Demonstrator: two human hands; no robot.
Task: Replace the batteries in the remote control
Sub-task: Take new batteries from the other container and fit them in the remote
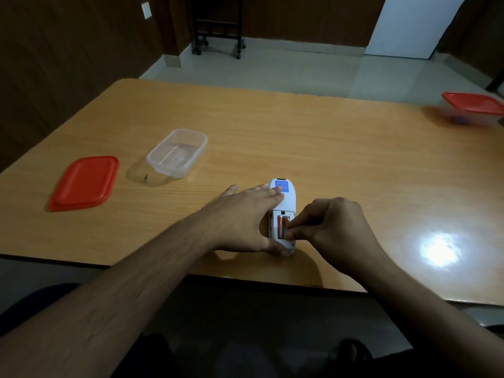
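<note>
Now left hand flat, fingers spread, pinning remote near table edge; right hand fingers pinch battery.

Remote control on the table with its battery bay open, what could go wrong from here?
1. The right hand pinches a battery at the edge of the bay; it may slip out or seat crooked.
2. The left hand only presses the remote control flat; it could slide on the glossy table.
3. Polarity marks are not readable here, so a reversed battery is possible.

table (wood) | remote | lid | open tub | lidded tub
</note>
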